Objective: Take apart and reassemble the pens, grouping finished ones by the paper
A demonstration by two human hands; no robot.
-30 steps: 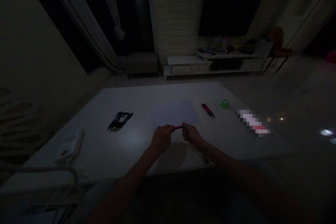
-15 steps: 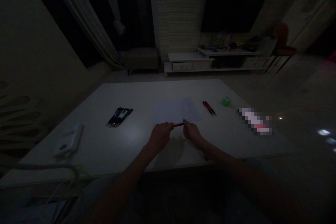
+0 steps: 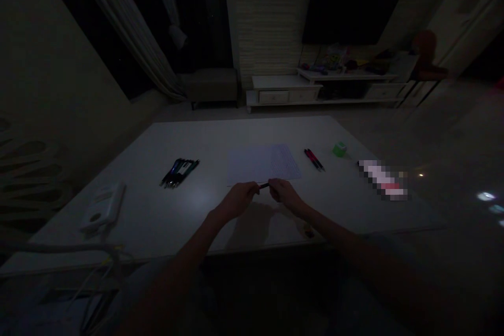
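A pen (image 3: pixel 264 186) is stretched between my two hands, just above the near edge of the paper. My left hand (image 3: pixel 243 194) pinches one end of it, and my right hand (image 3: pixel 282 191) grips the other end. Only a short dark stretch of the pen shows between the fingers. Behind the hands lies a sheet of paper (image 3: pixel 252 161) with handwriting on its right part. Red and black pens (image 3: pixel 314 159) rest to the right of the paper. A bunch of dark pens (image 3: pixel 180 172) lies to the left.
The white table (image 3: pixel 205 134) carries a green cube (image 3: pixel 339 149) at the right, beside a pixelated item (image 3: pixel 381 180). A white box-shaped device (image 3: pixel 104 207) sits at the left, near a cable (image 3: pixel 59 250). A small dark object (image 3: pixel 308 231) lies by the near edge. The room is dim.
My hands have come closer together, and the red part of the pen between them no longer shows; a dark part does. The view has shifted slightly.
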